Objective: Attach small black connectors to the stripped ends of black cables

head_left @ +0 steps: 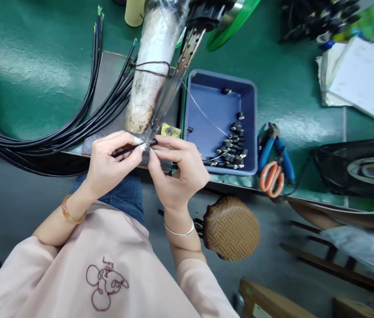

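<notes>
My left hand [112, 161] pinches a black cable [124, 151] near its end. Close against it, my right hand [180, 165] has its fingers closed around a small black piece [153, 142] at the cable's tip; the exact join is too small to make out. Just above my fingertips stands a soldering iron [170, 92] with a perforated metal barrel, pointing down. A white wrapped roll [150, 66] lies beside the iron. Black cables [74, 132] with coloured wire ends run in a bundle to the left.
Right of my hands, a blue tray [255, 128] holds several small black connectors [235, 148]. Blue-handled pliers [286, 161] and orange-handled scissors [271, 179] lie beside it. White papers [366, 79] are at the back right. A round stool [231, 227] stands below the table edge. A person's arm [313, 214] shows at right.
</notes>
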{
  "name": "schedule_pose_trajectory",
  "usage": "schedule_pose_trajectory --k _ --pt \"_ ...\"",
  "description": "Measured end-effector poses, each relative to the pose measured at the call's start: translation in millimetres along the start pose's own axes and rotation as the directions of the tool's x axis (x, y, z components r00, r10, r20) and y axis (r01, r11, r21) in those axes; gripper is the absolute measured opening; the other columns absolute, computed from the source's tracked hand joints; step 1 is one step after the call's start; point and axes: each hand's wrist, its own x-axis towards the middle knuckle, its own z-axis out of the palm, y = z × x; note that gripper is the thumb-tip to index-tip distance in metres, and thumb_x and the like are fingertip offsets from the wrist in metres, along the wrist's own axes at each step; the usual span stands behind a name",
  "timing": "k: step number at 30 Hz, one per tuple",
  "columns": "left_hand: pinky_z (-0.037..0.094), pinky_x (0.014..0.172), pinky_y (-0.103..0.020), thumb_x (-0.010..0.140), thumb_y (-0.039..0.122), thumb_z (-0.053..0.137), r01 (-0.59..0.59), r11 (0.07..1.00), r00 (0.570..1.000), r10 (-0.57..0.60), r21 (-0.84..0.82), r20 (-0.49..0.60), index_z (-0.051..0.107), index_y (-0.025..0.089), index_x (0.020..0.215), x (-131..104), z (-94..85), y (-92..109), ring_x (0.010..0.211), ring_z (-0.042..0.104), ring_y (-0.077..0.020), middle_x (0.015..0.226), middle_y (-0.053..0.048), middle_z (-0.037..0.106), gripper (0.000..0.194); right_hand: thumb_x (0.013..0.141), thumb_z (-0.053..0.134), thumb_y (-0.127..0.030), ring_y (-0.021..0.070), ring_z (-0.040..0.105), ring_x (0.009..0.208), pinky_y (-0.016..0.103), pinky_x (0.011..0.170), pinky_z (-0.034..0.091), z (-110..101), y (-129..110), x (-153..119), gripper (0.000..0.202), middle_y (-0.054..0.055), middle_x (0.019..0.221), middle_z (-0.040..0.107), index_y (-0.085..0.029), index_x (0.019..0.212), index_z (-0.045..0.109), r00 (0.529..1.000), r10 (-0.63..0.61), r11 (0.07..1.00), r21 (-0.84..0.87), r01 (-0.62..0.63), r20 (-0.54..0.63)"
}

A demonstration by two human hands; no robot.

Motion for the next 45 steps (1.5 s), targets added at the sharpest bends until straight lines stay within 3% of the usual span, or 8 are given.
schedule_pose_trajectory --k 6,15,24,35,45 --pt "0.036 0.047 -0.017 0.079 0.012 0.064 0.004 1.0 0.999 -0.004 -0.001 0.034 0.064 0.015 0.071 -3.2 -2.4 -2.4 0.051 0.044 -0.005 0.065 0.002 0.059 0.008 0.086 0.067 -0.01 0.0166 0.075 0.086 0.031 0.072 0.066 -4.3 -0.1 -2.9 0.015 0.004 0.099 0.077 -0.022 0.086 0.06 0.998 -0.002 1.0 0.004 0.002 0.066" --pt "0.03 0.044 -0.018 0.08 0.011 0.064 -0.058 0.998 0.998 0.057 0.039 0.039 0.062 0.016 0.068 -4.3 -3.0 -0.6 0.048 0.038 -0.0046 0.06 0.004 0.052 0.013 0.086 0.068 -0.01 0.0168 0.075 0.086 0.031 0.075 0.063 -5.7 0.0 -4.9 0.015 0.003 0.097 0.077 -0.023 0.088 0.062 0.999 -0.002 1.0 0.007 0.002 0.046" --pt "0.032 0.047 -0.019 0.081 0.012 0.064 -0.025 0.999 1.0 0.025 0.04 -0.003 0.061 0.016 0.07 -1.7 0.3 -1.9 0.052 0.04 -0.0055 0.064 0.003 0.054 0.012 0.089 0.068 -0.012 0.0173 0.074 0.09 0.034 0.082 0.06 0.2 4.3 1.2 0.011 0.002 0.093 0.076 -0.022 0.088 0.064 0.999 -0.016 0.998 -0.056 0.018 0.044" --pt "0.034 0.05 -0.022 0.083 0.012 0.063 -0.143 0.978 0.99 0.138 0.152 0.039 0.065 0.017 0.072 -5.3 -2.1 -3.7 0.05 0.041 -0.0071 0.06 0.004 0.054 0.012 0.087 0.068 -0.012 0.0175 0.074 0.089 0.032 0.075 0.064 -2.9 3.2 -5.5 0.012 0.003 0.097 0.076 -0.022 0.085 0.063 0.999 -0.011 0.999 -0.03 0.012 0.05" --pt "0.032 0.048 -0.022 0.085 0.012 0.062 -0.244 0.957 0.97 0.238 0.158 0.056 0.066 0.016 0.074 -9.1 -2.6 3.0 0.049 0.039 -0.0067 0.058 0.005 0.049 0.013 0.083 0.07 -0.005 0.0158 0.074 0.084 0.03 0.074 0.063 -6.3 -1.2 -6.6 0.018 0.004 0.093 0.077 -0.021 0.088 0.063 0.999 -0.046 0.999 0.017 0.047 -0.021"
